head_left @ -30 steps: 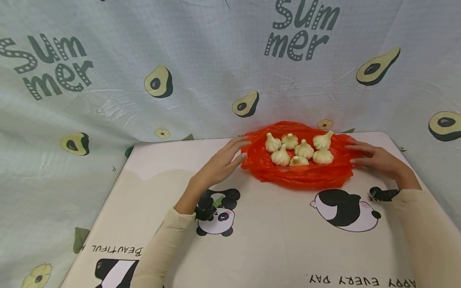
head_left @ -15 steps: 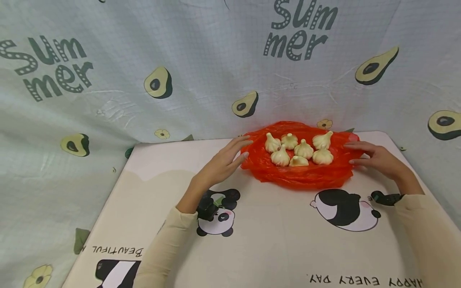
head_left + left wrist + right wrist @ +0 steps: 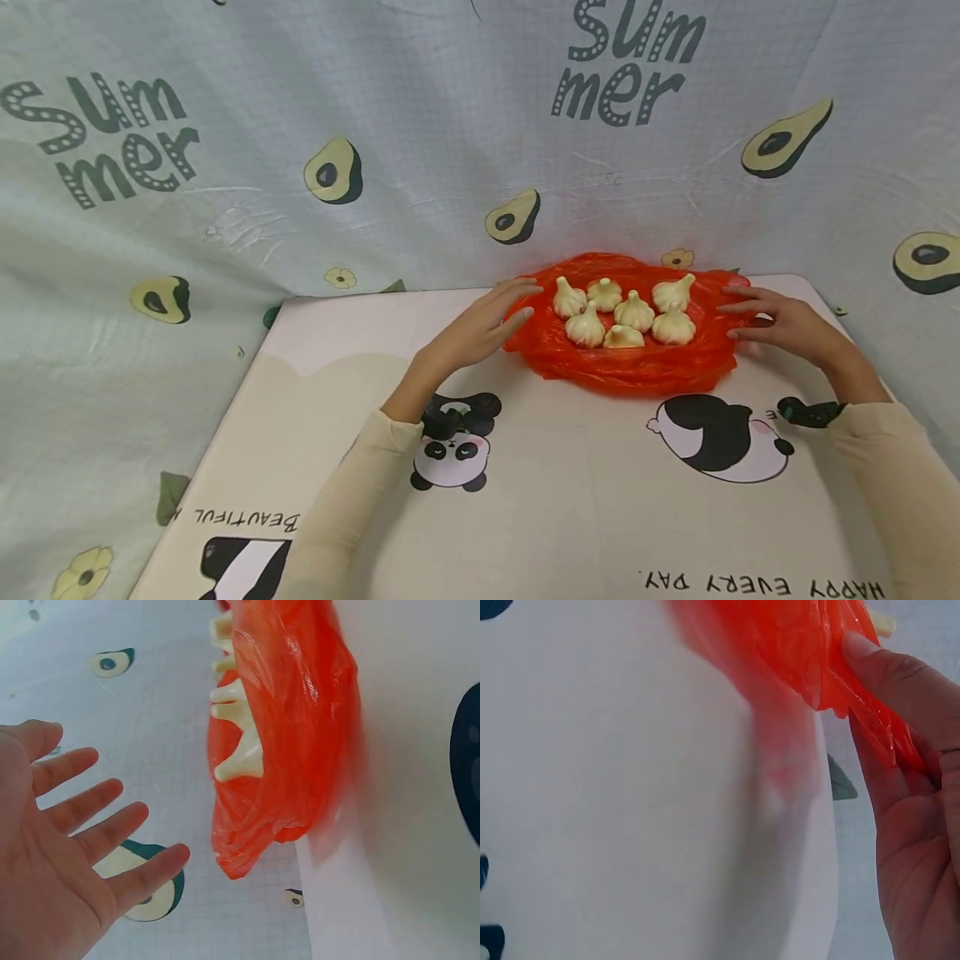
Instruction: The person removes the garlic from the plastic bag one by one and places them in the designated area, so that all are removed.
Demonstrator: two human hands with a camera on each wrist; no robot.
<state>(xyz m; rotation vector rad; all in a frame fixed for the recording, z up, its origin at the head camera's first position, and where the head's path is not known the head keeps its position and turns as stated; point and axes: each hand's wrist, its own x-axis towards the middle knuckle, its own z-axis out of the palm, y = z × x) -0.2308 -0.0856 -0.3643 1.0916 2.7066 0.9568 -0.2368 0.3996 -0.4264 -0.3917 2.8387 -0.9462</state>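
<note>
Two hands [image 3: 480, 331] [image 3: 791, 327] flank one red bag [image 3: 630, 372] holding seemingly seven garlic bulbs [image 3: 634, 312].

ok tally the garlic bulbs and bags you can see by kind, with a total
Garlic bulbs: 7
Red plastic bag: 1
Total in view: 8

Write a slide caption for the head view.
Left hand and right hand flank a red plastic bag with seven visible garlic bulbs on a panda-print table.
</note>
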